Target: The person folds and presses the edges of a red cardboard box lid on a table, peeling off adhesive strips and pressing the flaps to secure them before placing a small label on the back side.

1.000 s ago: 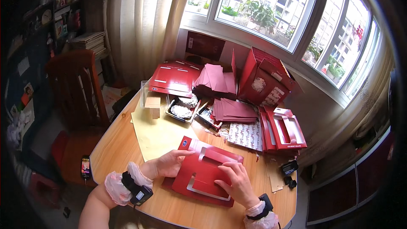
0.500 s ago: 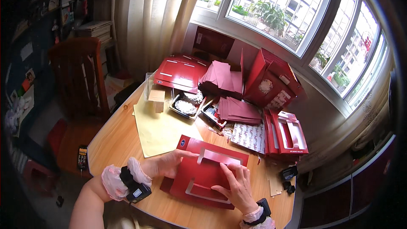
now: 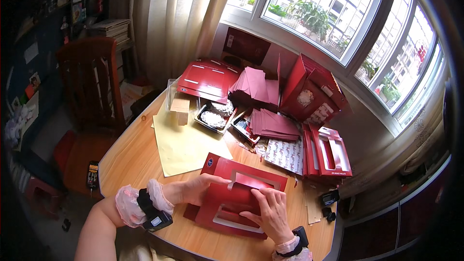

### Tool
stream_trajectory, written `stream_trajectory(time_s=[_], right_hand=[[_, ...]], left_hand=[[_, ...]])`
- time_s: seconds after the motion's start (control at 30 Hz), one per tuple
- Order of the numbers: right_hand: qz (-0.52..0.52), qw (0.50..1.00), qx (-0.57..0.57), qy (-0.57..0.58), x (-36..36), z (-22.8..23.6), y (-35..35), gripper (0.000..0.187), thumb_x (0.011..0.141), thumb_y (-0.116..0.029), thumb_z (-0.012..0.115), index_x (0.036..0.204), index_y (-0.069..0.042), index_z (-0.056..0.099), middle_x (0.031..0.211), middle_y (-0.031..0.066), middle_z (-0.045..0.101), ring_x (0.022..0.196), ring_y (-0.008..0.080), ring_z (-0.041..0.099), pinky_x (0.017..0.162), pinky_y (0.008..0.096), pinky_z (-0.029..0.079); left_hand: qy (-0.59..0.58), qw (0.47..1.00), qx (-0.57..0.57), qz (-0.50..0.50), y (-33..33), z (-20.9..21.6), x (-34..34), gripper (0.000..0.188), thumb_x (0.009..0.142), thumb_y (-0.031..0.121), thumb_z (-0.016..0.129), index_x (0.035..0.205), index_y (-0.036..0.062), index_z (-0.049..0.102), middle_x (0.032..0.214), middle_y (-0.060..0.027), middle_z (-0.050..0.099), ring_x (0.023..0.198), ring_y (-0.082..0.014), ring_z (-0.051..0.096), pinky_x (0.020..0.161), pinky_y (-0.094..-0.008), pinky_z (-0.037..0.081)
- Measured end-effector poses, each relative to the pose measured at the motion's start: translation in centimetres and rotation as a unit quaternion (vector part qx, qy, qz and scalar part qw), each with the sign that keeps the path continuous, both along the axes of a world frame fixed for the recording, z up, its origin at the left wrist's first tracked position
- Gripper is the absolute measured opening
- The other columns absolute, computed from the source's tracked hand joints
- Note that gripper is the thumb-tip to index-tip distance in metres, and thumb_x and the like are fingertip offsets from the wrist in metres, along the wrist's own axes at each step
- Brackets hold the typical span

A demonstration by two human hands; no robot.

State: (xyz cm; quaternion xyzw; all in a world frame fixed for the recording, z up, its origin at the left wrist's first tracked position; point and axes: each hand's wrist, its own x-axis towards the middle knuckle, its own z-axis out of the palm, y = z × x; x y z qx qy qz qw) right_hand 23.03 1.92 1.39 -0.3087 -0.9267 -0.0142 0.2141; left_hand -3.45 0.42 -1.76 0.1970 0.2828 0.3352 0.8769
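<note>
A red cardboard sleeve [image 3: 217, 215] with two long cut-out windows lies in front of me at the table's near edge. My left hand [image 3: 195, 189] holds its left side, with fingers partly hidden and one digit reaching to the end of the far window. Across the panel between the windows, my right hand [image 3: 271, 212] pinches the red card, thumb on the near side and fingertips on the far side. That panel bends upward under the fingers. Part of another red card pokes out beneath the sleeve's left edge.
Yellow paper [image 3: 181, 150] covers the table's left side. Behind stand black trays [image 3: 212, 118] of white pieces, pink envelopes [image 3: 273, 124], stacked red sheets [image 3: 208, 79] and a large red box [image 3: 309, 87]. Folded red sleeves [image 3: 333, 152] sit at the right, near small black objects [image 3: 329, 198].
The panel between the windows is bent up more, and its far side looks darker. Both hands keep nearly the same places on the sleeve. The whole view has shifted slightly.
</note>
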Motion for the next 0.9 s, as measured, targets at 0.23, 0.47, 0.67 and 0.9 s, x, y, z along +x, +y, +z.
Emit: stream_trajectory(time_s=[0.23, 0.47, 0.67, 0.9], right_hand=[[0.002, 1.000, 0.009, -0.015, -0.2, 0.2, -0.2, 0.065, 0.077, -0.042, 0.080, 0.125, -0.005, 0.057, 0.116, 0.0088, 0.055, 0.109, 0.0271, 0.054, 0.093, 0.0406, 0.041], [0.024, 0.999, 0.016, -0.037, -0.6, 0.2, -0.1, 0.060, 0.077, -0.039, 0.079, 0.120, -0.003, 0.058, 0.110, 0.0090, 0.057, 0.105, 0.0257, 0.057, 0.092, 0.0400, 0.042], [0.037, 0.999, 0.001, -0.034, -0.5, -0.2, 0.1, 0.054, 0.079, -0.036, 0.079, 0.116, -0.003, 0.058, 0.107, 0.0106, 0.058, 0.100, 0.0285, 0.057, 0.091, 0.0414, 0.044], [0.043, 0.998, 0.001, -0.046, -0.4, -1.2, 0.4, 0.048, 0.080, -0.036, 0.076, 0.110, -0.002, 0.058, 0.101, 0.0107, 0.058, 0.098, 0.0276, 0.059, 0.088, 0.0395, 0.045]], left_hand=[[0.023, 1.000, 0.009, -0.016, 0.1, -0.7, 0.1, 0.040, 0.091, 0.038, 0.069, 0.122, 0.0146, 0.061, 0.118, -0.0035, 0.066, 0.100, -0.0196, 0.062, 0.088, -0.0392, 0.051], [0.042, 0.999, 0.015, 0.009, 0.3, -0.8, 0.3, 0.051, 0.090, 0.038, 0.070, 0.133, 0.0133, 0.058, 0.127, -0.0052, 0.065, 0.105, -0.0206, 0.063, 0.087, -0.0398, 0.052], [0.021, 1.000, 0.012, 0.014, 0.0, -0.3, 0.2, 0.054, 0.090, 0.037, 0.069, 0.136, 0.0127, 0.055, 0.131, -0.0080, 0.064, 0.116, -0.0250, 0.061, 0.100, -0.0467, 0.050], [0.044, 0.999, 0.021, 0.014, 0.6, -0.5, 0.4, 0.051, 0.093, 0.034, 0.068, 0.137, 0.0122, 0.054, 0.134, -0.0091, 0.063, 0.119, -0.0251, 0.061, 0.102, -0.0445, 0.050]])
